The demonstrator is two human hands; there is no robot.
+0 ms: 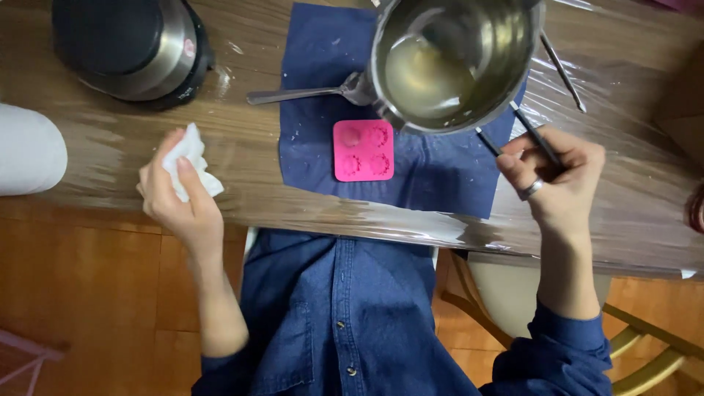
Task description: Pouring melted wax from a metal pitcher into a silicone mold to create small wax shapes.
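While the left hand (180,194) pinched a crumpled white tissue (192,165), the right hand (561,180) gripped the tilted steel saucepan's (455,62) black handle (524,132). Below lay a pink silicone four-cavity mould (363,150) (on a navy cloth (323,88)) atop the film-covered wooden table (242,139).

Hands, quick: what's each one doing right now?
Left hand: closed on a crumpled white tissue.
Right hand: closed on the handle of a tilted steel saucepan.

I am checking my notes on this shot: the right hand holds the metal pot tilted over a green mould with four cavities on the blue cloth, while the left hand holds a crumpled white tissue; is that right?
Nearly: the mould is pink, not green. The head view shows the right hand holding the tilted metal pot by its handle above that four-cavity mould on the blue cloth, and the left hand holding a crumpled white tissue.
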